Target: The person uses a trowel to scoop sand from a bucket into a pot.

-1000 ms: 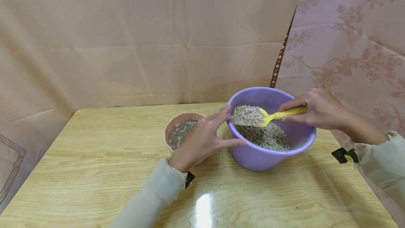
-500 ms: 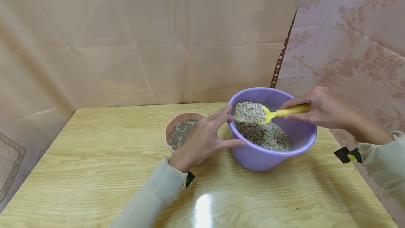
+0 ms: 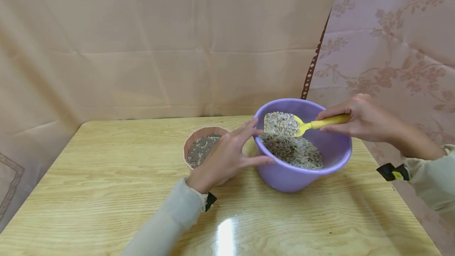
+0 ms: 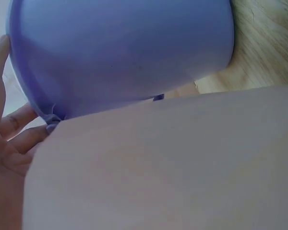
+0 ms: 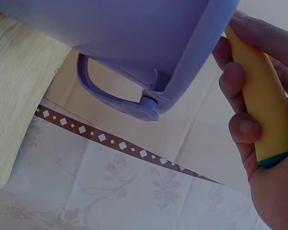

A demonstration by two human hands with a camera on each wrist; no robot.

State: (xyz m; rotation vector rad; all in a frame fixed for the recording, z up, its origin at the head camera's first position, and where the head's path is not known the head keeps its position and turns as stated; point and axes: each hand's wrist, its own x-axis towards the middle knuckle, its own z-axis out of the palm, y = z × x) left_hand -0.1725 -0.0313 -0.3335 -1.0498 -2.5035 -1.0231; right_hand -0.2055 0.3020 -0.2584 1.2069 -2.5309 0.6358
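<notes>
My right hand (image 3: 366, 119) grips the yellow handle of a small hand shovel (image 3: 332, 121), its fingers curled round the handle in the right wrist view. The flat blade, heaped with pale coarse grit (image 3: 282, 123), is level over the left side of a purple bucket (image 3: 289, 183). More grit (image 3: 302, 151) covers the bucket's bottom. My left hand (image 3: 227, 157) touches the bucket's left rim, thumb and fingers spread and fairly straight. Behind that hand and forearm stands a pinkish pot (image 3: 188, 147), partly hidden, with grey material and scattered pale grains in it.
Everything stands on a light wooden table (image 3: 124, 177). A beige cloth (image 3: 160, 50) hangs behind it, and a flowered cloth (image 3: 394, 58) hangs at the right. In the right wrist view a purple bucket handle (image 5: 115, 103) hangs from the rim.
The loaded shovel has risen slightly and shifted a little to the right. My left hand keeps its place at the bucket's rim.
</notes>
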